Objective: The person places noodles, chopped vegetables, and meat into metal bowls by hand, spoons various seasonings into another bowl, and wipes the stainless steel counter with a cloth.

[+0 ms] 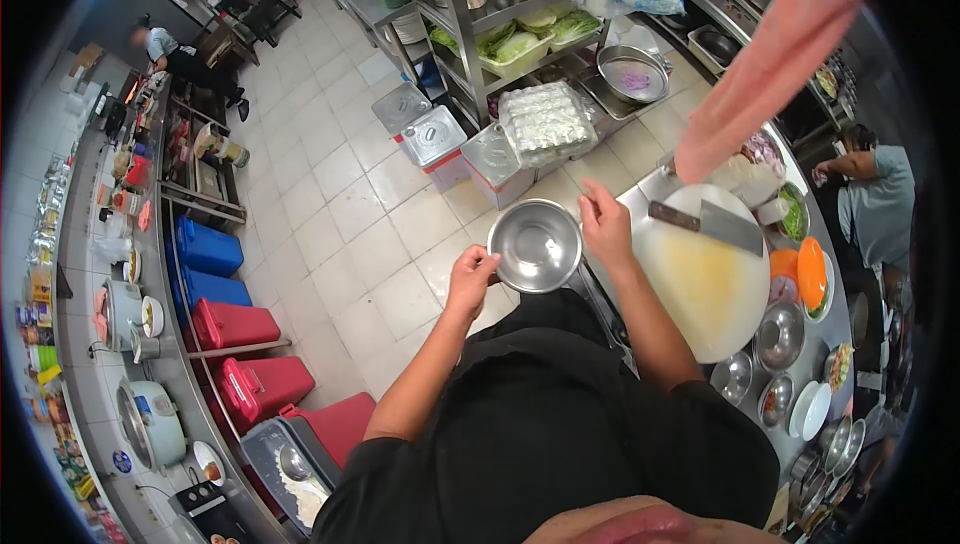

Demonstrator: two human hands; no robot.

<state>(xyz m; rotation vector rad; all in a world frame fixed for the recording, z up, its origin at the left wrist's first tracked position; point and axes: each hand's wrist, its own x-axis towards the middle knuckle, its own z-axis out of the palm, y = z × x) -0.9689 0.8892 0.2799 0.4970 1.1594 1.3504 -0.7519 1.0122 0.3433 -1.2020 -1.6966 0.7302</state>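
Observation:
A shiny metal mixing bowl (535, 244) is in front of my body, its inside facing up with nothing visible in it. My left hand (470, 279) grips its left rim, thumb on top and fingers underneath. Beside the right rim is my right hand (606, 226), fingers partly stretched and apart; whether it touches the bowl I cannot tell. To the right, a cleaver (705, 226) with a dark wooden handle lies on a round white cutting board (690, 294) with a yellowish stain.
A pink cloth (770, 59) hangs above the board. Metal bowls (779, 337) and orange lids (812, 272) crowd the right counter. A shelf rack (465, 34) holds vegetables. Red bins (262, 387) stand under the left counter. One person (175, 54) is far left, another (875, 194) at right.

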